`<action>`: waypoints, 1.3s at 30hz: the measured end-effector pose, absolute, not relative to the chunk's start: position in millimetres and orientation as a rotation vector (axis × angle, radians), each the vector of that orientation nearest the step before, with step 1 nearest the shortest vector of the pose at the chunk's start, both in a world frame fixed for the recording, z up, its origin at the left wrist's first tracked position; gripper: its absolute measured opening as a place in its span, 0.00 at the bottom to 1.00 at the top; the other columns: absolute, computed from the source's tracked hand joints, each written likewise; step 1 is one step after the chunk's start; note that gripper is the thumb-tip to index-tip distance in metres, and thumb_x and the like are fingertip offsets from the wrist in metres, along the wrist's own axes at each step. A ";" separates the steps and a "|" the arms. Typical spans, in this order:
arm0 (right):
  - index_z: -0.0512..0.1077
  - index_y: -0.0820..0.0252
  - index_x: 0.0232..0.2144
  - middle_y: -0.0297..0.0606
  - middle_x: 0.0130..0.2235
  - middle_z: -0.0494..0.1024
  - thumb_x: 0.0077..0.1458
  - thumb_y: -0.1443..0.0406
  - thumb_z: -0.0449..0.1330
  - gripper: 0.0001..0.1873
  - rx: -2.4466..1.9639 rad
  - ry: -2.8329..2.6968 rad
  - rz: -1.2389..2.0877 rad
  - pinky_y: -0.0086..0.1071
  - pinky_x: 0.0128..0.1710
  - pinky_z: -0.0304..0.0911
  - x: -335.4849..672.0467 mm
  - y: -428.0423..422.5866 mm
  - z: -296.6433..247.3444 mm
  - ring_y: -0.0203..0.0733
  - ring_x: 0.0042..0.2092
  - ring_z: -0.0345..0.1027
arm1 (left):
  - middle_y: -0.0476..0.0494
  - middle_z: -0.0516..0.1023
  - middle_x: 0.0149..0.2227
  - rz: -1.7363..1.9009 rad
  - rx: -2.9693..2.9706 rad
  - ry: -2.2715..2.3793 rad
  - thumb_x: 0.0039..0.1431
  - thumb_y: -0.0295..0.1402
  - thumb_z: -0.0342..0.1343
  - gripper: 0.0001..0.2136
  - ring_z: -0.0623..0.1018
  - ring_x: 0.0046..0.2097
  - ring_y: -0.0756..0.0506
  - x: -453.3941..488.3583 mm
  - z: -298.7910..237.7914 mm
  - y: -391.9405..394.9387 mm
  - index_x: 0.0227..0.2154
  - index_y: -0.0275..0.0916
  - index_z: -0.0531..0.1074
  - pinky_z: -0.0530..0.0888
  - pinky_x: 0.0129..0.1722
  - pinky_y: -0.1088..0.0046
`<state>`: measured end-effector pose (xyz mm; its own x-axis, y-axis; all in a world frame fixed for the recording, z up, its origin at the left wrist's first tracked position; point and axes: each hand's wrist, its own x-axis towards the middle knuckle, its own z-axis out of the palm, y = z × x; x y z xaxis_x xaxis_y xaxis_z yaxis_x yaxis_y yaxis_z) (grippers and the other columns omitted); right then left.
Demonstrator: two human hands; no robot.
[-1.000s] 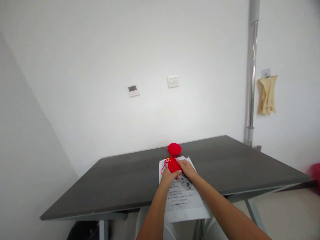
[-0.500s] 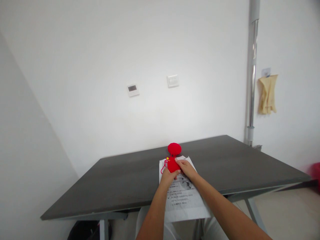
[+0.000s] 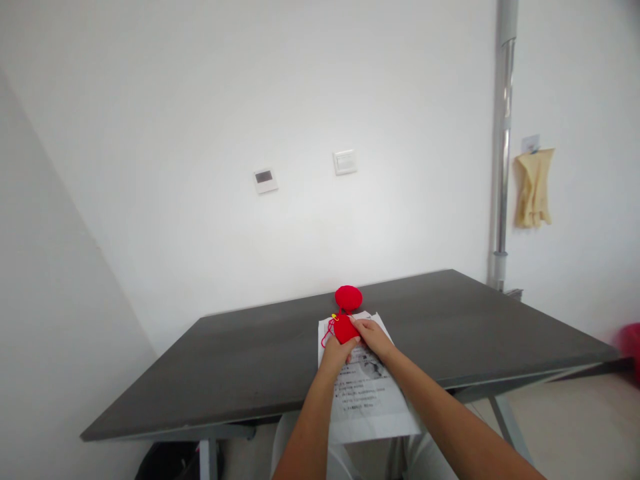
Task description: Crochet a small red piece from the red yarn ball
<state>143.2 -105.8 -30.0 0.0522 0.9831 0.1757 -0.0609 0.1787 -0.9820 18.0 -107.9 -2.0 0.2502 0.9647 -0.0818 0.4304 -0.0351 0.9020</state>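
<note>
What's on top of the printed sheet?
The left hand and right hand hold a red piece over the sheet, with red yarn beside the piece; any print beneath is hidden.

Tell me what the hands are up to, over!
Left hand and right hand: both holding the red piece. Printed sheet underneath. Small yellow thing at the piece's upper-left edge. Round red thing just beyond.

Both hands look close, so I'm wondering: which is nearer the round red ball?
The right hand. Its fingers hold the red piece just short of the red ball; the left hand holds the piece's near edge, farther back.
</note>
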 end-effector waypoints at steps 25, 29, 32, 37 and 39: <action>0.62 0.59 0.16 0.29 0.15 0.60 0.50 0.41 0.50 0.29 -1.077 -1.201 1.085 0.30 0.22 0.46 143.2 -106.1 -29.2 0.33 0.20 0.51 | 0.53 0.63 0.11 0.742 1.653 1.327 0.49 0.38 0.58 0.12 0.65 0.17 0.52 15.1 -3.2 -107.4 0.18 0.38 0.66 0.63 0.22 0.76; 0.61 0.59 0.15 0.29 0.15 0.60 0.48 0.40 0.50 0.29 -1.069 -1.208 1.087 0.30 0.23 0.47 142.8 -106.5 -28.7 0.33 0.20 0.50 | 0.54 0.62 0.10 0.737 1.644 1.343 0.48 0.40 0.59 0.12 0.64 0.17 0.52 15.6 -3.6 -106.6 0.19 0.38 0.67 0.62 0.22 0.76; 0.61 0.59 0.16 0.28 0.15 0.59 0.48 0.40 0.51 0.29 -1.059 -1.204 1.092 0.30 0.23 0.46 142.6 -106.7 -28.9 0.32 0.20 0.50 | 0.54 0.63 0.10 0.749 1.638 1.335 0.47 0.40 0.60 0.12 0.64 0.17 0.52 16.0 -3.2 -106.9 0.20 0.38 0.67 0.62 0.21 0.76; 0.60 0.58 0.15 0.28 0.15 0.58 0.48 0.40 0.50 0.29 -1.072 -1.201 1.090 0.30 0.22 0.46 143.1 -106.3 -28.9 0.32 0.20 0.49 | 0.53 0.63 0.10 0.752 1.633 1.323 0.47 0.39 0.58 0.11 0.64 0.17 0.52 16.2 -1.6 -108.1 0.18 0.38 0.66 0.62 0.22 0.75; 0.60 0.58 0.15 0.28 0.15 0.59 0.48 0.40 0.50 0.29 -1.076 -1.203 1.086 0.30 0.22 0.46 143.3 -106.1 -28.7 0.32 0.20 0.50 | 0.54 0.63 0.11 0.755 1.634 1.323 0.48 0.38 0.58 0.11 0.64 0.17 0.52 16.3 -1.3 -108.3 0.18 0.38 0.66 0.62 0.23 0.75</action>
